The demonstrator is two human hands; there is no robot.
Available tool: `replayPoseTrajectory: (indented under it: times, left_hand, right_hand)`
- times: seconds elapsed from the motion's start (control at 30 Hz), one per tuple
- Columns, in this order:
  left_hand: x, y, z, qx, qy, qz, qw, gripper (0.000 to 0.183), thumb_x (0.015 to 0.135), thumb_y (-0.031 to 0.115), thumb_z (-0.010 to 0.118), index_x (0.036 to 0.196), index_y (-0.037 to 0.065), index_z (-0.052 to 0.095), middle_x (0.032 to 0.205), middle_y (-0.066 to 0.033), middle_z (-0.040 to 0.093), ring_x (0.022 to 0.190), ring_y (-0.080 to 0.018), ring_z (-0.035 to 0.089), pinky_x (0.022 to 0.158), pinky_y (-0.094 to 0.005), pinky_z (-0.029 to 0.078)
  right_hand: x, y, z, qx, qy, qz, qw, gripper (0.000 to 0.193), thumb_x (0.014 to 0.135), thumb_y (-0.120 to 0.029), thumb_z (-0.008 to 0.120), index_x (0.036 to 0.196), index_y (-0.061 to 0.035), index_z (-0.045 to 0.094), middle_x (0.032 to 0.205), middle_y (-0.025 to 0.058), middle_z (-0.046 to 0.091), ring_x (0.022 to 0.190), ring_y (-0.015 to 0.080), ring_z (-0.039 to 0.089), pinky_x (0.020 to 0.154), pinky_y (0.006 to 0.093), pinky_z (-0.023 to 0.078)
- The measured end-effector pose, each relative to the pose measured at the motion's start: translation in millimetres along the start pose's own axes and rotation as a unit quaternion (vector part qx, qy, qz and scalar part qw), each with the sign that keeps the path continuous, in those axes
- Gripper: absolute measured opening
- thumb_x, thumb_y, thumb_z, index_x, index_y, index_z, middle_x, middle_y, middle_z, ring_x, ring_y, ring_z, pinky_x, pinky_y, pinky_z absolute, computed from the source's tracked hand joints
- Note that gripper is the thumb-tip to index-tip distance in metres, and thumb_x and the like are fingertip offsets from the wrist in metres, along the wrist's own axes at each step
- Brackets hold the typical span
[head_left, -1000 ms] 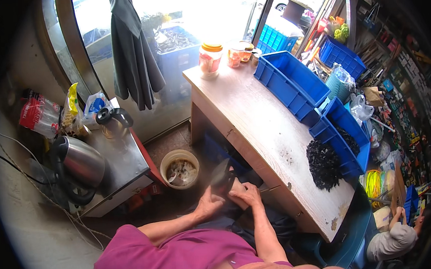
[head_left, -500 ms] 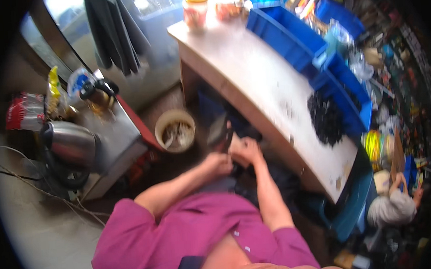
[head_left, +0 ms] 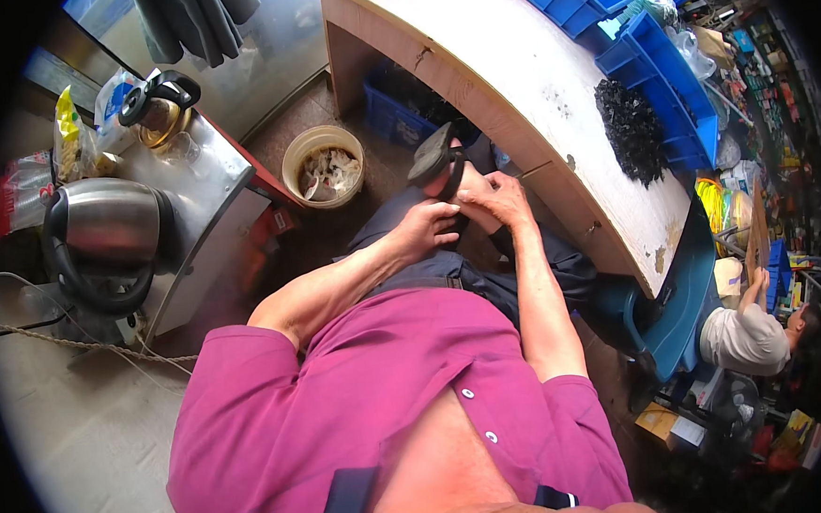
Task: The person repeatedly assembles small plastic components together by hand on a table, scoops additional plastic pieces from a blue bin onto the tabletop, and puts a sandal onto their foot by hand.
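Note:
My raised bare foot (head_left: 470, 189) lies across my lap in a dark sandal (head_left: 433, 157) with a black strap. From the right, my right hand (head_left: 501, 200) bends over the ankle, thumb and fingers drawn together against the skin. Whatever that pinch may hold is too small to make out. On the other side of the ankle, my left hand (head_left: 428, 227) has its fingers curled in beside the dark trousers (head_left: 385, 222). Its fingertips are partly hidden, and I cannot see what lies between them.
A wooden desk (head_left: 523, 90) curves along the right, with a black heap (head_left: 630, 130) and blue bins (head_left: 659, 91). A waste bucket (head_left: 325, 198) stands ahead left. At left, a cabinet holds a steel kettle (head_left: 112, 218). Another person (head_left: 745, 339) works far right.
The whole scene sits higher in the picture and is sharper. My hands have moved a little apart around the foot, and the sandal shows clearly.

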State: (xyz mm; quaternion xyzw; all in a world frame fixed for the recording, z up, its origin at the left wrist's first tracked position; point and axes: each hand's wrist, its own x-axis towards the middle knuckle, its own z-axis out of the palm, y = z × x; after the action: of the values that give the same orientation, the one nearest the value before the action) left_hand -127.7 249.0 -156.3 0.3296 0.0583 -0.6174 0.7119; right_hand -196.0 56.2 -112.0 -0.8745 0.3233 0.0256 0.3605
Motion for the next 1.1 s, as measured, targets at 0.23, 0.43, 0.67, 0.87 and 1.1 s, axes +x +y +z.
replayPoseTrajectory:
  times: [0.23,0.43,0.67,0.87,1.1]
  left_hand:
    - [10.2,-7.0,24.7,0.024,-0.034,-0.042,0.998,0.041,0.086,0.027,0.063,0.119,0.007,0.052,0.130,-0.0096,0.046,0.121,-0.0295,0.046,0.097,-0.0468,0.043]
    - [32.0,-16.3,34.5,0.067,-0.044,-0.133,0.988,0.039,0.086,0.033,0.061,0.112,0.006,0.052,0.122,-0.0095,0.047,0.110,-0.0319,0.055,0.095,-0.0464,0.044]
    - [65.2,-36.8,-6.5,0.129,-0.109,-0.226,0.959,0.035,0.084,0.029,0.062,0.059,0.014,0.042,0.056,0.0013,0.037,0.046,-0.0146,0.038,0.049,-0.0332,0.036]
    - [26.9,2.5,-2.7,0.559,0.039,0.210,0.801,0.046,0.074,0.029,0.062,0.106,-0.003,0.064,0.106,-0.0218,0.067,0.101,-0.0355,0.064,0.088,-0.0417,0.049]
    - [-56.5,49.1,-33.4,0.535,0.197,0.306,0.762,0.036,0.084,0.025,0.061,0.109,0.000,0.062,0.105,-0.0183,0.067,0.103,-0.0324,0.063,0.090,-0.0386,0.049]
  right_hand:
    - [-23.5,16.4,-21.4,-0.014,0.032,0.015,0.999,0.067,0.059,-0.047,0.084,0.102,0.0018,0.068,0.097,0.0178,0.070,0.092,0.0260,0.066,0.082,0.0367,0.051]
    - [-39.5,56.7,-17.5,-0.005,0.065,0.085,0.994,0.063,0.064,-0.046,0.083,0.100,0.0029,0.068,0.094,0.0153,0.070,0.089,0.0223,0.066,0.079,0.0344,0.050]
    - [-44.6,94.2,18.2,-0.056,0.015,0.107,0.993,0.064,0.059,-0.049,0.083,0.098,-0.0005,0.069,0.096,0.0178,0.070,0.093,0.0299,0.066,0.082,0.0382,0.051]
    - [-47.8,124.5,48.1,-0.110,-0.083,0.130,0.982,0.051,0.065,-0.049,0.076,0.088,-0.0038,0.071,0.089,0.0157,0.070,0.089,0.0295,0.067,0.081,0.0388,0.051]
    - [-38.2,143.2,52.3,-0.186,-0.146,0.158,0.959,0.051,0.067,-0.051,0.075,0.088,-0.0045,0.072,0.089,0.0161,0.071,0.089,0.0293,0.068,0.084,0.0391,0.050]
